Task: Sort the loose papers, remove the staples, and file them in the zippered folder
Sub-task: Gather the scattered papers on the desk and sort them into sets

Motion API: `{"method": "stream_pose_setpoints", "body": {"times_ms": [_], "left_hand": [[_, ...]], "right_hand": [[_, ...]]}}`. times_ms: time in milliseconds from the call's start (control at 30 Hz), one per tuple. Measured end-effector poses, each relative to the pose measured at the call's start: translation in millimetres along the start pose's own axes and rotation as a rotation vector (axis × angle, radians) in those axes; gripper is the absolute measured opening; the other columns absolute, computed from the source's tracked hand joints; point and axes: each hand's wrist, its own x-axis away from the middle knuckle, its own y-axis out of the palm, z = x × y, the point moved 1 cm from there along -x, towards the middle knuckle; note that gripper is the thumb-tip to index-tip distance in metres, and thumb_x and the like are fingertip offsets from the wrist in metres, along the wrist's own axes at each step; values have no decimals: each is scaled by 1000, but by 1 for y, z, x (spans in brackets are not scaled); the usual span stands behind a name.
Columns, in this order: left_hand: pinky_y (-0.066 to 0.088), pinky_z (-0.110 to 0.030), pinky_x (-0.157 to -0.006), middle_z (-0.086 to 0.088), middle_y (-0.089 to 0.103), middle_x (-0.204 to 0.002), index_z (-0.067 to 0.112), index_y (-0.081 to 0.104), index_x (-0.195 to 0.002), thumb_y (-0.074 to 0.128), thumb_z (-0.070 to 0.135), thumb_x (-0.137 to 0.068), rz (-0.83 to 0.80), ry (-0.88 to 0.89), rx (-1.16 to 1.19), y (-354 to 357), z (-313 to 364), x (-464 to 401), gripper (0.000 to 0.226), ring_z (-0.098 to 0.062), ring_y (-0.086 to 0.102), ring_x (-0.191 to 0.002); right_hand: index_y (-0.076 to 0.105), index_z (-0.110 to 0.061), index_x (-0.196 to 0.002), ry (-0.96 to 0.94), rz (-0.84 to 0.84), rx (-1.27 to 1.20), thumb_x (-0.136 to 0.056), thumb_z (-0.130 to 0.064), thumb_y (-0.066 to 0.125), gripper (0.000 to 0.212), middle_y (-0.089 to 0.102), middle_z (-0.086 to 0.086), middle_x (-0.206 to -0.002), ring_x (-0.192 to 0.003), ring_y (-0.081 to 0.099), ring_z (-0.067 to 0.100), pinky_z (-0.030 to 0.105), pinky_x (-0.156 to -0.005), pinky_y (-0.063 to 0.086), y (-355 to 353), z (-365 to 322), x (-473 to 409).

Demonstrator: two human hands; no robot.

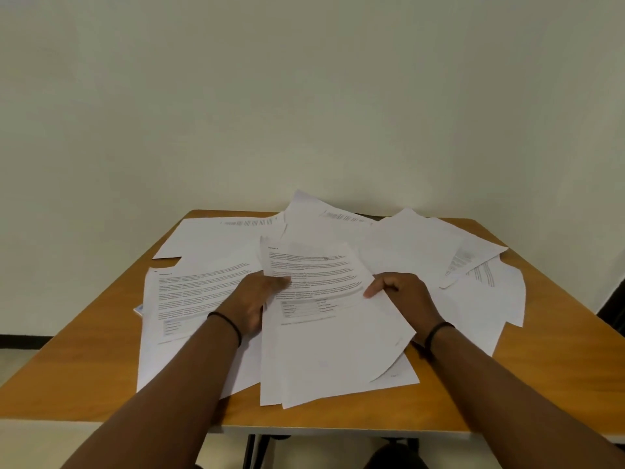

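Left hand (252, 301) and right hand (402, 296) are each clamping a grip, thumb on top, on opposite side edges of a printed sheet (324, 299) that is lying atop the loose papers (203, 292) spreading over the wooden table (84, 360).

White printed paper sheets (399, 245) fanned loose and overlapping across the table, a small stack of text pages with a printed table (324, 309) lifted at centre, another text page (189, 299) flat at nine o'clock, curled sheets (473, 265) at two o'clock
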Motion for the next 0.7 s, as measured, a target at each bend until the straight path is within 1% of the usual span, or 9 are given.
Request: {"method": "stream_pose_setpoints", "body": {"times_ms": [100,167,233,333,400,467,500,567,700], "left_hand": [[54,-50,-94,-20,68,-123,-1,61,-129,52,-6,-95,123,31,-6,3,-1,-7,35,-39,66,-112],[51,-52,-99,-23,66,-127,-5,59,-129,52,-9,-93,163,48,2,7,2,-11,37,-40,64,-114],[50,-51,-102,-22,65,-128,-5,58,-131,52,-9,-93,143,101,7,12,7,-9,39,-39,64,-116],[54,-43,-95,-15,68,-126,0,58,-132,55,-3,-95,86,234,-24,22,25,1,37,-32,66,-116],[55,-45,-97,-13,69,-126,3,58,-134,56,7,-98,45,328,-44,30,42,8,36,-31,67,-115],[57,-46,-93,-14,69,-125,4,59,-133,58,18,-99,31,405,-49,42,64,21,36,-32,68,-113],[58,-45,-91,-13,70,-124,5,60,-132,58,24,-100,40,446,-72,49,76,27,37,-32,69,-111],[59,-43,-88,-12,72,-118,6,64,-127,58,34,-99,75,535,-139,65,99,38,40,-31,70,-107],[60,-35,-81,-6,75,-111,11,68,-118,61,33,-96,98,651,-126,90,125,55,32,-24,73,-100]], "right_hand": [[71,-20,-53,75,-58,19,-74,17,46,49,75,2,-83,-84,70,27,48,-81,59,6,3,-5],[68,-16,-50,148,-75,-92,-70,18,42,47,75,9,-82,-87,70,36,52,-81,59,7,-1,-8],[71,-10,-65,208,-45,-272,-78,14,48,36,75,14,-91,-91,70,38,44,-78,59,3,-14,-9],[67,-20,-112,170,70,-324,-100,-16,51,20,71,4,-110,-94,68,22,30,-79,55,-14,-37,-12],[54,-30,-126,200,91,-409,-102,-41,48,27,66,-2,-119,-92,64,20,34,-82,53,-26,-45,-15],[50,-30,-132,164,84,-424,-94,-54,56,45,66,-2,-120,-94,67,20,36,-83,55,-35,-61,-17],[51,-27,-133,124,75,-418,-90,-53,62,51,69,-2,-118,-98,69,20,38,-86,56,-38,-71,-17],[59,-20,-127,10,74,-408,-88,-41,70,45,73,-4,-112,-102,70,18,39,-90,57,-41,-96,-17],[65,-21,-115,-222,228,-376,-91,-25,71,25,74,-6,-109,-98,70,8,24,-82,58,-41,-136,-10]]}}
